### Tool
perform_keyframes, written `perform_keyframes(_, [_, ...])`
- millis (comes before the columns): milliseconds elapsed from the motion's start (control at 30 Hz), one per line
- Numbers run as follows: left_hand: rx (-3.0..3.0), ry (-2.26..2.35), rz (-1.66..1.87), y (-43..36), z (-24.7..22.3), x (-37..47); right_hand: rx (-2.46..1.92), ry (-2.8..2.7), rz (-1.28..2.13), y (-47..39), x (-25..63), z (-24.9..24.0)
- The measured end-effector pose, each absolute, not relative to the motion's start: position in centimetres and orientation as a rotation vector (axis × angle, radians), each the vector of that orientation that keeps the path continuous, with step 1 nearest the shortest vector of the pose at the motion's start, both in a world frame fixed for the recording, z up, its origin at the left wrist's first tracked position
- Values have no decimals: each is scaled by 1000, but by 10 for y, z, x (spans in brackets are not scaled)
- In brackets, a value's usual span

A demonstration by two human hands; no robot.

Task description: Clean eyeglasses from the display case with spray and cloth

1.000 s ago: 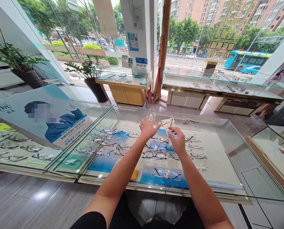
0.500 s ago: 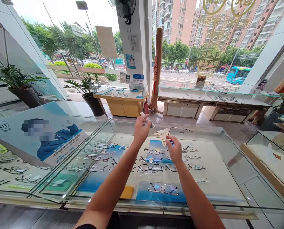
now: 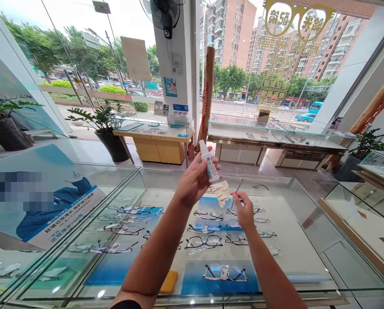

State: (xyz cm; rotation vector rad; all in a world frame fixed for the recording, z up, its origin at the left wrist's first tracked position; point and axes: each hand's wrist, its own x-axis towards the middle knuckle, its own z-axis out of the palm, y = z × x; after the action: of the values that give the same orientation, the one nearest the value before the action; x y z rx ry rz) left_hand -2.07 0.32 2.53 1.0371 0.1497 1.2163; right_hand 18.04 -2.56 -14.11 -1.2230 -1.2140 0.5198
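You're in an eyewear shop: glass display cases (image 3: 285, 257) hold rows of spectacles (image 3: 204, 242), a promotional board (image 3: 50, 206) stands left, and gold eyeglass-shaped lettering (image 3: 298, 19) marks the window.

Single head-worn view, taken from the wearer's eye level and directed forward and obliquely downward, in wide angle. The long clear-glass display case with a pale floor (image 3: 295, 244) lies nearest, seen from above across the lower frame. Both forearms enter from the bottom edge, bringing the bare left hand (image 3: 193, 178) and bare right hand (image 3: 244, 210) near the centre, at arm's reach. Farther off stand the yellow wooden glass-topped cabinet (image 3: 160, 151) and white square pillar (image 3: 186, 43); tall, outward-leaning windows (image 3: 230, 98) face the street beyond.
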Motion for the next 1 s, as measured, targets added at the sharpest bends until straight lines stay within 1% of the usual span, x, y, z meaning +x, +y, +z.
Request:
perform_keyframes(133, [963,71,1031,-4,34,-29,-1217,-1213,597,-19,180,-114])
perform_keyframes(333, [1008,70,815,7,29,-43,-984,-1381,724,-27,190,-20])
perform_keyframes(433, [1007,101,720,12,23,-44,-906,-1464,803,-36,188,5])
perform_keyframes(533, [1019,135,692,14,20,-40,-873,-1481,927,-37,180,3])
perform_keyframes(600, [1078,194,749,16,17,-35,-879,-1451,991,-33,173,-4])
perform_keyframes(767, [1455,555,1156,27,4,-26,-856,-1344,1161,-24,165,-14])
perform_keyframes(833, [1577,702,1243,33,-2,-24,-839,-1335,1222,-23,164,-15])
perform_keyframes(1000, [1638,869,1180,46,-13,-21,-824,-1363,1277,-22,161,-15])
